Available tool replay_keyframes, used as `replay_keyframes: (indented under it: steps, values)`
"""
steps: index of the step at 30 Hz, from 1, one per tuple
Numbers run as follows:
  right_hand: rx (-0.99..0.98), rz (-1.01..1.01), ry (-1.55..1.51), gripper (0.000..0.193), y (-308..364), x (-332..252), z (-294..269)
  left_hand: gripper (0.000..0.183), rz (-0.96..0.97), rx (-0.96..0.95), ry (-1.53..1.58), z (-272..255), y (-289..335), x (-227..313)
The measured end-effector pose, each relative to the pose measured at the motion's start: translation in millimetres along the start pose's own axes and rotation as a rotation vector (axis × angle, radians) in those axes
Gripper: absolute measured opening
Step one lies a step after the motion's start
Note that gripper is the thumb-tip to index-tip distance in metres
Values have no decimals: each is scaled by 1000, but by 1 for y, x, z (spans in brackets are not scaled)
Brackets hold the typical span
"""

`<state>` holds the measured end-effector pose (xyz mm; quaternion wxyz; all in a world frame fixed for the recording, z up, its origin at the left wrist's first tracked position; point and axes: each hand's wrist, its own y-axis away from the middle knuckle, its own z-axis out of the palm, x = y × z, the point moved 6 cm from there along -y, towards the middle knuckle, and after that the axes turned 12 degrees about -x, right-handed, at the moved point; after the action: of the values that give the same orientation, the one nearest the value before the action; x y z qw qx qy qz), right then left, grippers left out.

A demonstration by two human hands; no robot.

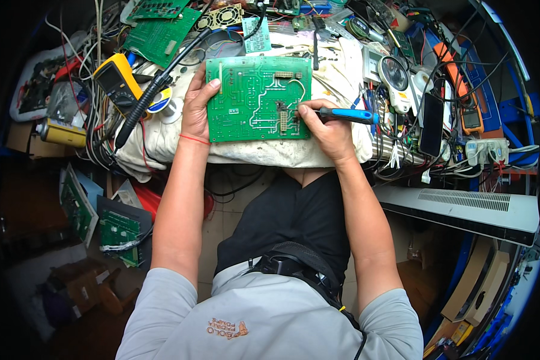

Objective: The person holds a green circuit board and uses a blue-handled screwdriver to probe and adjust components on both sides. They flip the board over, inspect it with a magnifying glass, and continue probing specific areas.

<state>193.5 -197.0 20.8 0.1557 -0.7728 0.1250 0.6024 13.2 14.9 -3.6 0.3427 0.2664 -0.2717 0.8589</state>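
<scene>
A green circuit board (240,102) is held up, tilted toward me, at the front edge of the cloth-covered bench. My left hand (198,108) grips its left edge, thumb on the near face and the other fingers behind it. My right hand (330,135) is closed around a slim hand tool with a blue-and-black handle (348,114). The tool points left at the board, close to a long pin connector (283,122); its tip is too small to make out, so contact cannot be told. Another pin connector (288,75) sits near the board's top.
A yellow multimeter (119,84) and a solder spool (171,110) lie left of the board. A black flexible arm (141,108) slants across there. Right are a magnifier lamp (395,75), a phone (431,126), an orange meter (471,119) and a power strip (487,151) among tangled cables.
</scene>
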Motion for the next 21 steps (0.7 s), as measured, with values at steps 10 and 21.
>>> replay_keyframes:
  steps: [10, 21]
  values:
    - [24, -101, 9, 17, 0, -5, 4, 58, 5, 14, -29, 9, 4, 3]
    - [102, -263, 64, 17, 3, -18, -3, 55, -1, 35, -3, 3, 3, 1]
